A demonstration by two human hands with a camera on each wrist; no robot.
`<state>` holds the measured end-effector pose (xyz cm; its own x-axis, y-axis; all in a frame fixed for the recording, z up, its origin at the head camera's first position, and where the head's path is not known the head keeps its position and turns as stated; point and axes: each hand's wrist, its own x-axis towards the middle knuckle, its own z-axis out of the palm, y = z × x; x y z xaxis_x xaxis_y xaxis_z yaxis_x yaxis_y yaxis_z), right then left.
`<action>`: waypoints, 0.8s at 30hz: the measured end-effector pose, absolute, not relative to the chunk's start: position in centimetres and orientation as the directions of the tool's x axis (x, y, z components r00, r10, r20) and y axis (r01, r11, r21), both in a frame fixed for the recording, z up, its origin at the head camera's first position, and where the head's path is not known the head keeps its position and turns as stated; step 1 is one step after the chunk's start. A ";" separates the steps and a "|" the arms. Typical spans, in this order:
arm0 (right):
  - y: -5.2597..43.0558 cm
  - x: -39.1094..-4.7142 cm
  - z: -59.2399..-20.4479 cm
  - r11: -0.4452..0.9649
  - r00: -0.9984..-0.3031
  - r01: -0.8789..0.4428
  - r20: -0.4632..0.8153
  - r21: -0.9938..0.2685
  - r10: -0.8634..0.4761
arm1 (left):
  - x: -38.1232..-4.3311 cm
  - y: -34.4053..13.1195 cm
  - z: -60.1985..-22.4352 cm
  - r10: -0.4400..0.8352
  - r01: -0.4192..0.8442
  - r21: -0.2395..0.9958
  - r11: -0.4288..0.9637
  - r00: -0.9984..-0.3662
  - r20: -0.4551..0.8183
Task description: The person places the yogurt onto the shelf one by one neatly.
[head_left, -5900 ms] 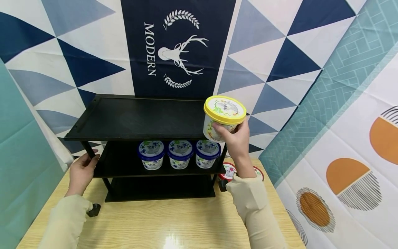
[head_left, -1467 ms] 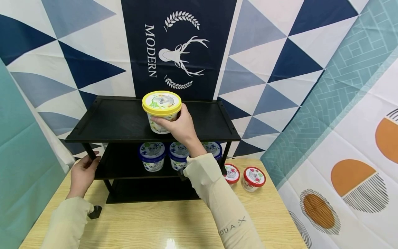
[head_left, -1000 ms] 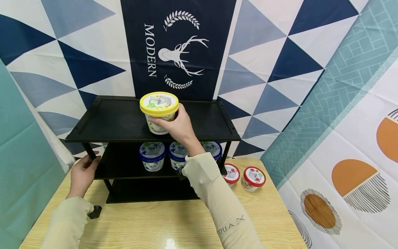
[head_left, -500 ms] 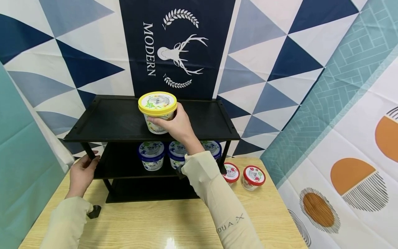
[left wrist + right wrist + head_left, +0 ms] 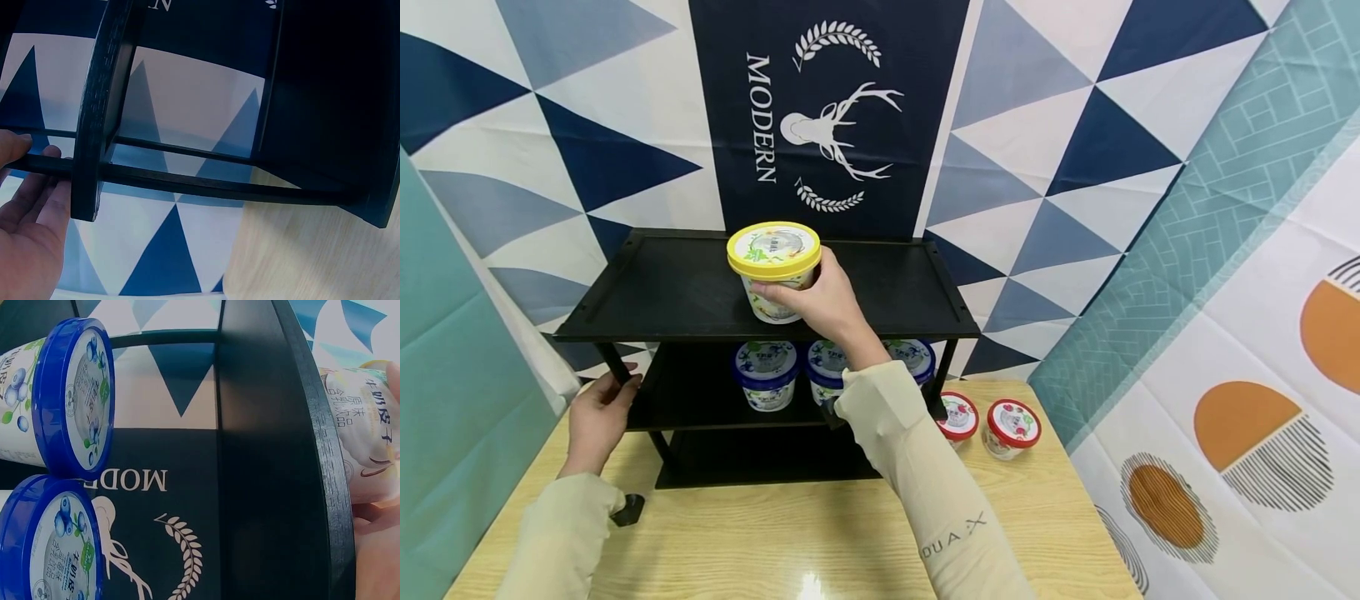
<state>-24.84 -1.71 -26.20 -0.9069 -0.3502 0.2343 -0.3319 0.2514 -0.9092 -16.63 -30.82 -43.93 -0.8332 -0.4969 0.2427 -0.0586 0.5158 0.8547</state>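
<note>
My right hand (image 5: pixel 835 304) grips a white tub with a yellow lid (image 5: pixel 772 287) from its right side, thumb across the front. The tub is upright at the front middle of the black shelf rack's top board (image 5: pixel 655 292); I cannot tell whether its base touches. In the right wrist view, the tub (image 5: pixel 362 437) shows partly, beyond the board's edge. My left hand (image 5: pixel 597 421) holds the rack's front left post (image 5: pixel 47 164) between thumb and fingers. On the middle shelf stand blue-lidded tubs (image 5: pixel 765 375), two of them partly hidden by my right arm.
Two red-lidded tubs (image 5: pixel 1011 429) stand on the wooden table (image 5: pixel 737 533) right of the rack, one partly behind its post. A patterned cloth (image 5: pixel 1000 167) hangs close behind the rack. A teal panel (image 5: pixel 467 375) stands at the left.
My right hand has carried the yellow-lidded tub from the rack's right end leftward to the top board's middle, lately only drifting slightly left. My left hand keeps its hold on the post.
</note>
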 end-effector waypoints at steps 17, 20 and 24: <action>-1.8 -25.1 -26.1 0.248 -0.899 -0.320 0.210 -0.915 -0.385 | -16.6 -30.7 -43.8 -0.509 -0.081 0.854 0.515 -0.830 0.229; -1.7 -25.2 -26.1 0.241 -0.892 -0.324 0.211 -0.915 -0.399 | -16.5 -30.7 -43.8 -0.507 -0.076 0.857 0.509 -0.832 0.227; -1.6 -25.3 -26.1 0.243 -0.888 -0.323 0.204 -0.914 -0.413 | -16.5 -30.6 -43.8 -0.505 -0.072 0.858 0.509 -0.832 0.231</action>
